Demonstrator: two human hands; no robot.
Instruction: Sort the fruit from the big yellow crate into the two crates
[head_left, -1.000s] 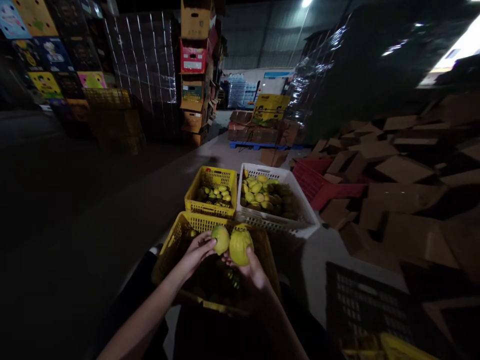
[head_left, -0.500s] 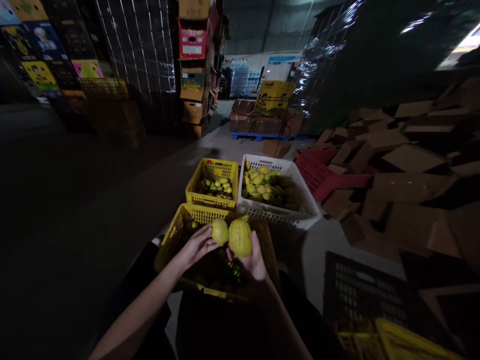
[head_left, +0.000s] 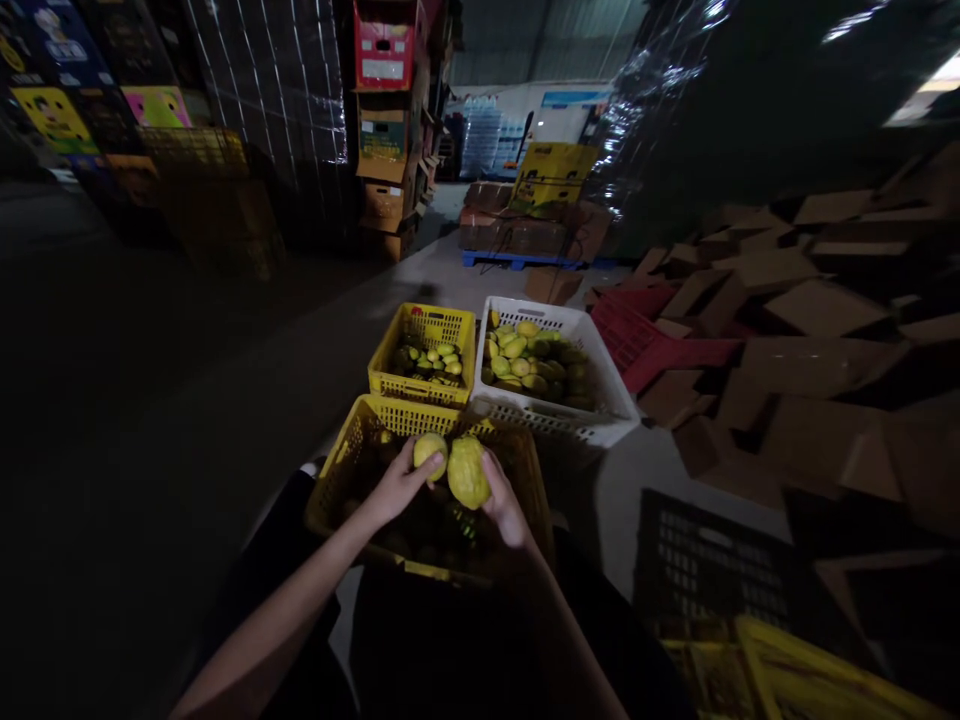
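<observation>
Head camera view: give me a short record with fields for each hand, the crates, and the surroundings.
left hand: holds small round yellow-green fruit
right hand: holds larger oval yellow fruit
below hands: near yellow plastic lattice crate, dark fruit inside
beyond it: smaller yellow plastic crate and white plastic crate, both holding yellow-green fruit
right side: red plastic crate, loose brown cardboard boxes

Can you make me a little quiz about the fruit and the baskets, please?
1. True or false: each hand holds a fruit.
2. Which basket sits right of the far yellow basket? A white, B red, C blue.
3. Fill in: both held fruits hover over the near ____ basket.

Key:
1. True: the left hand grips the smaller fruit, the right hand grips the larger fruit.
2. A, the white basket.
3. yellow
</observation>
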